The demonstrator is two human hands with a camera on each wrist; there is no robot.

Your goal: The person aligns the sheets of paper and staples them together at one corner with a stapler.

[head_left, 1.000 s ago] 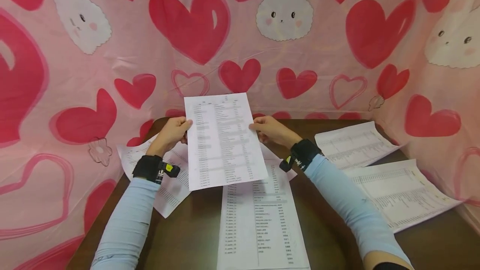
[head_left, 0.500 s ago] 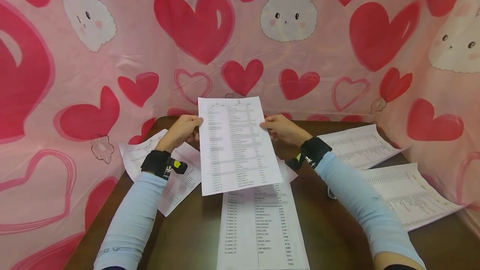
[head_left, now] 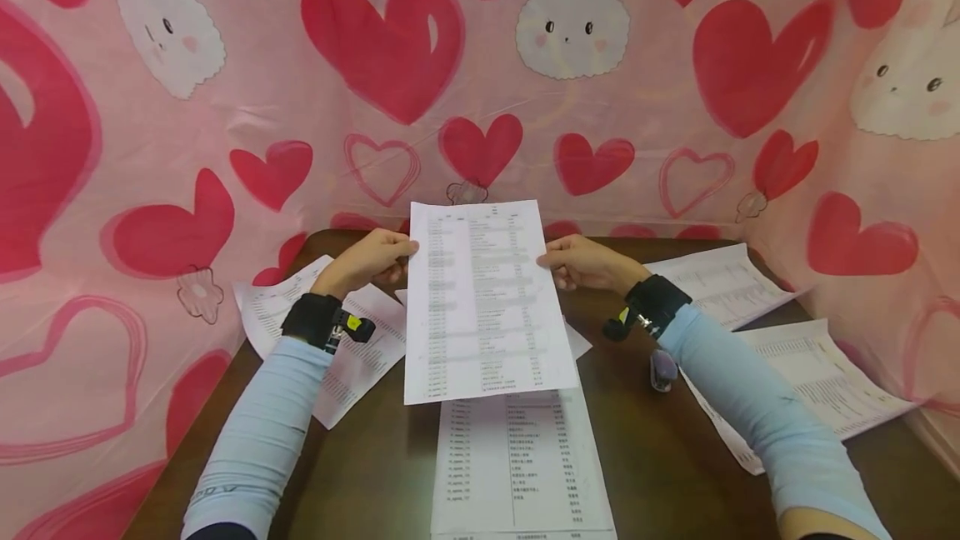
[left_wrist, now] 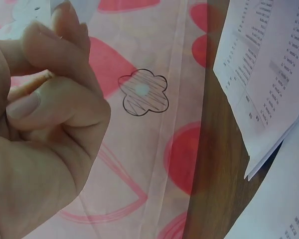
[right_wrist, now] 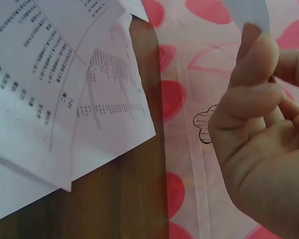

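Note:
A printed sheet of paper point(head_left: 487, 307) is held up over the table, its lower edge tilted toward me. My left hand point(head_left: 371, 261) pinches its left edge near the top between thumb and fingers. On the opposite edge, my right hand point(head_left: 588, 263) pinches the sheet at about the same height. In the left wrist view the curled fingers of the left hand point(left_wrist: 55, 89) show, with only a corner of paper at the top. The right wrist view has the right hand point(right_wrist: 264, 119) gripping a bit of the sheet. Below the held sheet lies a longer printed page point(head_left: 521, 465), partly hidden by it.
Printed papers point(head_left: 360, 357) lie at the left under my forearm. More printed pages point(head_left: 817, 365) are spread at the right, their edges curling. A small purple stapler-like object point(head_left: 663, 371) sits beside my right forearm. A pink heart-patterned cloth point(head_left: 645, 107) hangs behind the brown table point(head_left: 375, 473).
Both hands have moved to the right and slightly down with the sheet between them. The small purple object, earlier hidden by the right arm, now shows beside it.

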